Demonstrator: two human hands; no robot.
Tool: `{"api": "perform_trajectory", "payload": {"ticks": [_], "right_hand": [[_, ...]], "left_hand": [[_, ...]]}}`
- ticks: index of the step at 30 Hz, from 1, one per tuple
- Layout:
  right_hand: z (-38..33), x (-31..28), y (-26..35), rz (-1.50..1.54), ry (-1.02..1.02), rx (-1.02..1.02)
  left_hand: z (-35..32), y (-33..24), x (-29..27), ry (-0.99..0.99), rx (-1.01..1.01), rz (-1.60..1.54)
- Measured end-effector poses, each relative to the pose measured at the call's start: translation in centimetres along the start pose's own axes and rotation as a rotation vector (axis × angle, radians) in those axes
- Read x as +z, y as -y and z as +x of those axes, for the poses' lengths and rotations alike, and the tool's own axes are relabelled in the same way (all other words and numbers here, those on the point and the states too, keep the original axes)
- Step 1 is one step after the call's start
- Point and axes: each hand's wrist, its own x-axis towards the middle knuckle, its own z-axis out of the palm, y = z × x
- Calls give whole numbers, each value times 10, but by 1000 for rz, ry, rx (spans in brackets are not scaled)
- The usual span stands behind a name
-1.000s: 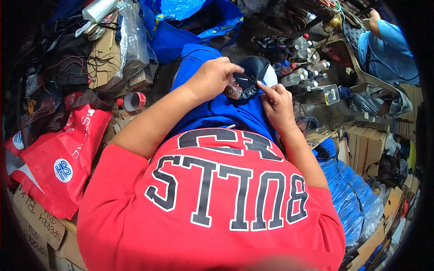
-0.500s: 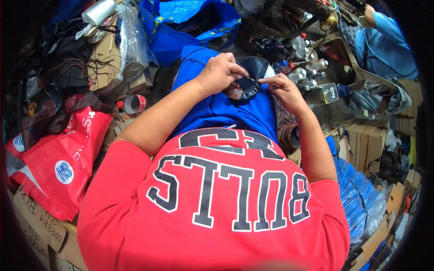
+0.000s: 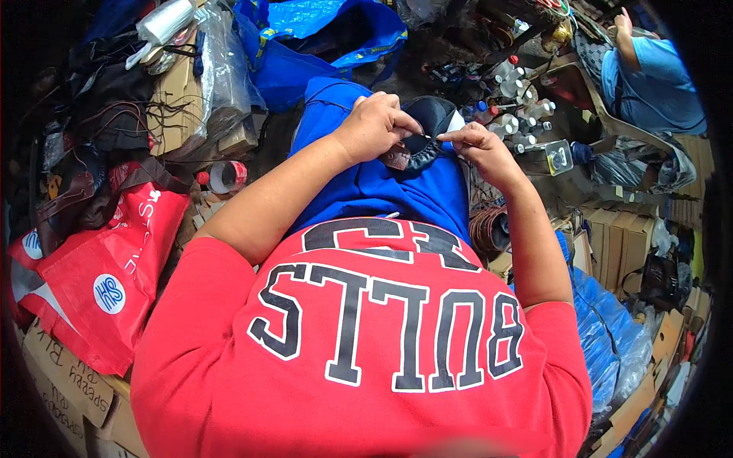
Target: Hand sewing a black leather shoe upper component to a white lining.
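A dark shoe upper (image 3: 427, 133) rests on the person's lap, over blue trousers (image 3: 389, 187). The left hand (image 3: 374, 126) is curled shut, pinching its edge; the right hand (image 3: 477, 145) pinches the same edge from the other side. Small bottles (image 3: 519, 122) stand just beyond; a tape roll (image 3: 227, 176) lies to the left.

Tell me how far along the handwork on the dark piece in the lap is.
Nothing finished is visible. In hand: the left hand pins the dark leather piece on the blue lap, and the right hand pinches a thin thread at its edge. How much edge is left cannot be told.
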Motion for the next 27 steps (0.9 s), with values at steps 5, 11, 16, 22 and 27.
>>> {"api": "perform_trajectory", "payload": {"ticks": [5,11,16,22,27], "right_hand": [[1,-4,0,15,58,51],[4,-4,3,120,79,102],[5,-4,-1,64,85,70],[-2,4,-7,128,0,44],[-2,4,-3,267,12,85]], "left_hand": [[0,1,3,33,-29,20],[20,11,6,65,106,-61],[24,8,2,140,132,-64],[0,5,-1,110,-62,-73],[5,11,3,167,-140,-148]]}}
